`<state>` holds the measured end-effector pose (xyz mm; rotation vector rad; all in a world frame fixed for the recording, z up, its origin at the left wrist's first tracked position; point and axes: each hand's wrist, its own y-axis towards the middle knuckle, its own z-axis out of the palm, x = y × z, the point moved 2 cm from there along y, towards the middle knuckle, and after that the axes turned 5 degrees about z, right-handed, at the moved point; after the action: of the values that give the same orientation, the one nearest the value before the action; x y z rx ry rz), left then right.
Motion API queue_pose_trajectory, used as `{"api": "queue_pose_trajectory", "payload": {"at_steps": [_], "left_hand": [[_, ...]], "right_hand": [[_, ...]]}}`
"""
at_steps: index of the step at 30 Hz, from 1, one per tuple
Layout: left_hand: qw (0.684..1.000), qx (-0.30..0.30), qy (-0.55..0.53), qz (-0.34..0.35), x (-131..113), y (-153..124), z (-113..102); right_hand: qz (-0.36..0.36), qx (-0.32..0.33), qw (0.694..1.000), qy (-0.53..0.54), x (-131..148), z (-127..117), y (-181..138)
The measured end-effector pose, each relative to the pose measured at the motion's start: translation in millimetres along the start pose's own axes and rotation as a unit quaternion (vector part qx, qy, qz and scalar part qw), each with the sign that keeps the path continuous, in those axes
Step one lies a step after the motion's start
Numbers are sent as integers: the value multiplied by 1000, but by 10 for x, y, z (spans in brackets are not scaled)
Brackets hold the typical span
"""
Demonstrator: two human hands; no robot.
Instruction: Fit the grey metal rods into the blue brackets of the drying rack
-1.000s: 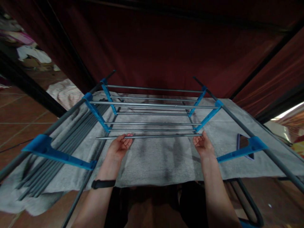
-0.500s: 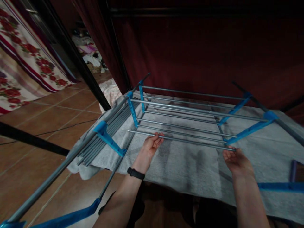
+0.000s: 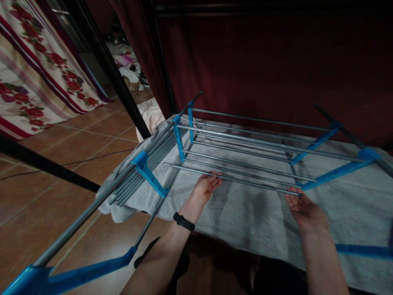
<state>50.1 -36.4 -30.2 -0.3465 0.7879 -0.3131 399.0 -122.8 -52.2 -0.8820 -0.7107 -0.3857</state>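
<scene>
One grey rod (image 3: 251, 182), on the near side of a rack (image 3: 260, 140) with blue brackets (image 3: 152, 176), above grey cloth (image 3: 233, 209). Left hand (image 3: 206, 186), black wristband (image 3: 184, 221): grasping the rod partway along. Right hand (image 3: 305, 207): grasping its right end. Further rods (image 3: 162, 153): side by side, left.

Since half a second ago, the loose rod (image 3: 254, 184) has slid toward the rack's (image 3: 334, 174) left side, poking further past the left hand (image 3: 205, 189); the right hand (image 3: 308, 213) has moved leftward along the rack with it. The view has swung left since the first picture, revealing a flowered curtain (image 3: 39, 69) beyond the rack's left side.
</scene>
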Motion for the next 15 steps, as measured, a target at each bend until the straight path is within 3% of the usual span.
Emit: {"api": "queue_pose_trajectory", "payload": {"at_steps": [7,15], "left_hand": [[1000,-10,0,-9,34,8,29],[1000,-21,-4,-5,57,11,18]], "right_hand": [[30,6,999,-19,-276,285,-276],[45,45,998,-26,-438,332,-330]]}}
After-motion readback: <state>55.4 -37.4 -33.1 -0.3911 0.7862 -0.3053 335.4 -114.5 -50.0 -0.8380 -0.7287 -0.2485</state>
